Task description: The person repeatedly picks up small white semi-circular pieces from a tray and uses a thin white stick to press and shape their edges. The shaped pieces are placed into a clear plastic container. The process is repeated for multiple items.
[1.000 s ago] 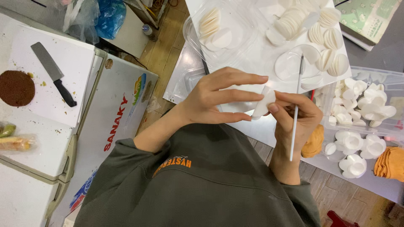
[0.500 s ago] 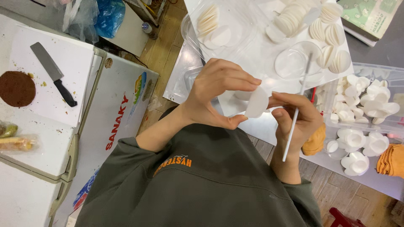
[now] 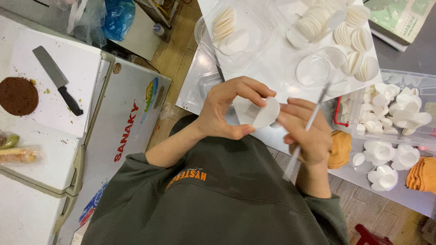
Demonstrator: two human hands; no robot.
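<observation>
My left hand (image 3: 227, 111) pinches a thin white disc (image 3: 266, 113) between thumb and fingers, just above my chest. My right hand (image 3: 305, 136) is right beside it, fingertips touching the disc's edge, and grips a thin white stick (image 3: 313, 113) that runs diagonally through the fist. Both hands hover at the near edge of a white work board (image 3: 281, 68). My dark green sweatshirt (image 3: 218, 199) fills the bottom of the view.
Stacks of white discs (image 3: 318, 22) and a clear tray of discs (image 3: 231, 31) lie on the board. A clear bin (image 3: 399, 113) of white shaped pieces and an orange cloth (image 3: 339, 149) sit right. A knife (image 3: 56, 79) and brown round cake (image 3: 18, 95) lie left on a white chest freezer (image 3: 127, 118).
Both hands have drawn together and nearer my chest. The disc has turned so more of its flat face shows, and the stick has tilted further.
</observation>
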